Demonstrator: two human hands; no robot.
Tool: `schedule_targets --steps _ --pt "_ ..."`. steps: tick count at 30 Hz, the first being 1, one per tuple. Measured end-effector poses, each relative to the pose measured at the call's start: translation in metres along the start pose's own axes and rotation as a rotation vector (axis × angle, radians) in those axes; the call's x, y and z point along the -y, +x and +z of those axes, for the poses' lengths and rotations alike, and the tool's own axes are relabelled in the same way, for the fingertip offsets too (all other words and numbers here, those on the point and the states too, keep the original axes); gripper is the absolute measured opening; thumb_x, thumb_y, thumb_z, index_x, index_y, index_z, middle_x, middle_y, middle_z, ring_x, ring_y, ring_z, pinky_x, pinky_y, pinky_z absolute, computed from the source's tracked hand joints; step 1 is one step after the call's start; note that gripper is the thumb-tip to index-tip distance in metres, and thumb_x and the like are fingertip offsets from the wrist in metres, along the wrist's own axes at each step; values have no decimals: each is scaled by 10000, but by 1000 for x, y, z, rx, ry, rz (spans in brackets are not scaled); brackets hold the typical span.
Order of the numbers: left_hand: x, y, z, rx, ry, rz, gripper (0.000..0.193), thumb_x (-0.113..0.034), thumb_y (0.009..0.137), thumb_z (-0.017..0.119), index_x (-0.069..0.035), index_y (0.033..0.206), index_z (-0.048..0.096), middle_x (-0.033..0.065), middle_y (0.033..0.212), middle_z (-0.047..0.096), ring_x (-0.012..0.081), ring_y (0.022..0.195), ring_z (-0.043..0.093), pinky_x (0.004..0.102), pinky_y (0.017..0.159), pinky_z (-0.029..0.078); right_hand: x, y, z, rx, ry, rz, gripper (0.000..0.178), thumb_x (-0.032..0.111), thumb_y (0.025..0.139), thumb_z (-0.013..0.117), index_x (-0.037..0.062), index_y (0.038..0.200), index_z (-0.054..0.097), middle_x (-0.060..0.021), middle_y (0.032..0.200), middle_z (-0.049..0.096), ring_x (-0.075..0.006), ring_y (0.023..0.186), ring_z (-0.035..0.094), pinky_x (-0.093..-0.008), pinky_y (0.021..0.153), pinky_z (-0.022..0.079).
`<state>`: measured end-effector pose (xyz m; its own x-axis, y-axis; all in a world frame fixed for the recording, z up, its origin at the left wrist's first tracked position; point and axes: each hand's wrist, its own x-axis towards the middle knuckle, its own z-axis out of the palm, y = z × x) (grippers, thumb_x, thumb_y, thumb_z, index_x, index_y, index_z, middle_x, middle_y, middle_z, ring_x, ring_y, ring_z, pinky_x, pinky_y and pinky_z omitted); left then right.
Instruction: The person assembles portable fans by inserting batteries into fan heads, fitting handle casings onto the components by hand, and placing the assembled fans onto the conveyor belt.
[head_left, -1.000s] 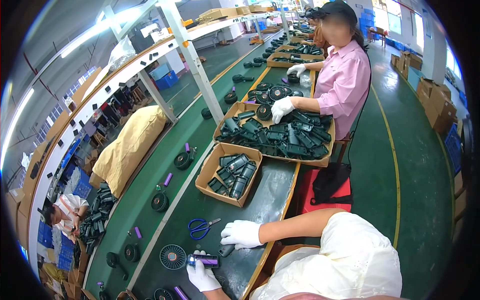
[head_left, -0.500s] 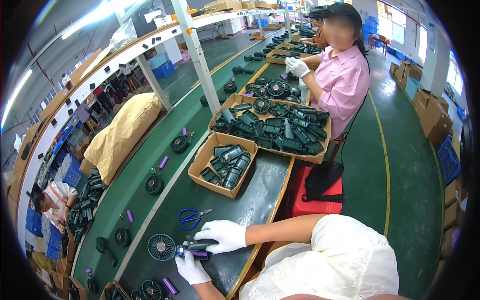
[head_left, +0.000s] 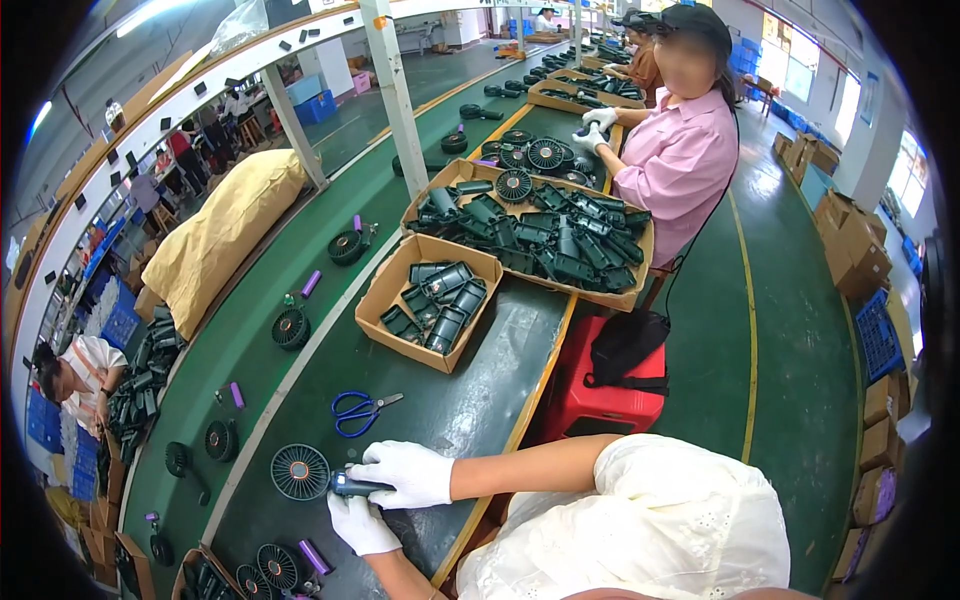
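Note:
A small dark handheld fan point(head_left: 300, 472) lies on the bench top, its round grille toward the left. My right hand point(head_left: 410, 474), in a white glove, is closed over the fan's handle from above. My left hand point(head_left: 362, 526), also gloved, grips the same handle from the near side, close to the fan head. The fingers hide much of the handle, and no purple cell shows in it. Blue-handled scissors point(head_left: 364, 412) lie just beyond my right hand. Nearer the front edge are more fan heads point(head_left: 279, 566) and a purple battery cell point(head_left: 314, 556).
Beyond the scissors stand a small carton point(head_left: 372, 318) and a larger carton point(head_left: 640, 262) of dark handle shells. A conveyor belt point(head_left: 262, 385) on the left carries fans and purple cells. A co-worker in pink point(head_left: 675, 165) sits farther along, near a red stool point(head_left: 600, 390).
A loose dark shell piece now lies closed over the handle, covering the purple cell seen before. Both hands are wrapped around the handle. The whole view has shifted slightly.

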<state>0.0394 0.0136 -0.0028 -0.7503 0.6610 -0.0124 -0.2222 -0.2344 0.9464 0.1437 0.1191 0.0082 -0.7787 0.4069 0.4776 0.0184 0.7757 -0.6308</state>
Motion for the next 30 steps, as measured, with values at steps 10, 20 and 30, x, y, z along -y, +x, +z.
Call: schedule_targets --steps 10,20,30 --pt "-1 7 -4 93 433 247 393 -108 895 543 12 1262 610 68 1102 668 149 884 586 285 811 472 2 10 -16 10 -66 -67 444 252 817 694 118 1235 628 -162 989 602 -354 917 594 -438 819 511" --pt "-8 2 -13 89 77 -58 450 -39 898 507 22 1344 522 108 1211 625 156 1069 588 263 940 456 -1 4 5 19 -48 -15 511 144 784 765 93 1276 637 -159 1090 593 -326 971 605 -387 827 509" --pt "-6 10 -18 98 -334 16 219 -48 977 515 16 1176 579 120 1135 625 205 1095 584 360 1013 439 -10 -4 19 -76 91 -116 419 10 796 675 71 1210 650 -133 1160 606 -288 1007 637 -377 880 521"
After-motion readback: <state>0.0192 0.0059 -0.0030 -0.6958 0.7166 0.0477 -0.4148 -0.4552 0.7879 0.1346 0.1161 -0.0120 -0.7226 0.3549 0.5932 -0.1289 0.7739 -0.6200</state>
